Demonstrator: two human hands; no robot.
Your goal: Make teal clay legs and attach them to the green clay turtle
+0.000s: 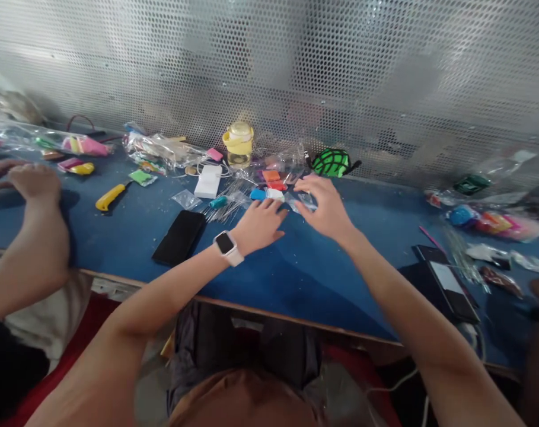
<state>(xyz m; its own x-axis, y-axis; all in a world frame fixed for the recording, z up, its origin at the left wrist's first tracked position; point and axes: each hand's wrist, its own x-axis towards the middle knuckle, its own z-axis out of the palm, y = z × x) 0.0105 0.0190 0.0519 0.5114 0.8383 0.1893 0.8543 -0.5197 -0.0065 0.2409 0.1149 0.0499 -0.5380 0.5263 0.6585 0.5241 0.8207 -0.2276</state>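
Observation:
My left hand (261,226), with a white smartwatch (225,242) on its wrist, lies palm down with fingers stretched out. Its fingertips reach the near side of a white packet (276,194) and a blue packet (257,194); whether they touch is unclear. My right hand (326,206) is to the right, thumb and fingers apart and slightly curved, over a clear plastic wrapper (308,202). No grip on the wrapper shows. Beyond the hands sit a red packet (277,185) and an orange packet (271,175). A teal piece (218,202) rests on thin wires (227,212).
On the blue table (278,284) are a black phone (179,237), white box (208,181), yellow cutter (111,197), yellow-lidded bottle (239,144) and green-black pouch (331,162). A perforated metal panel (269,65) stands behind. Other people's hands (35,179) show at both sides.

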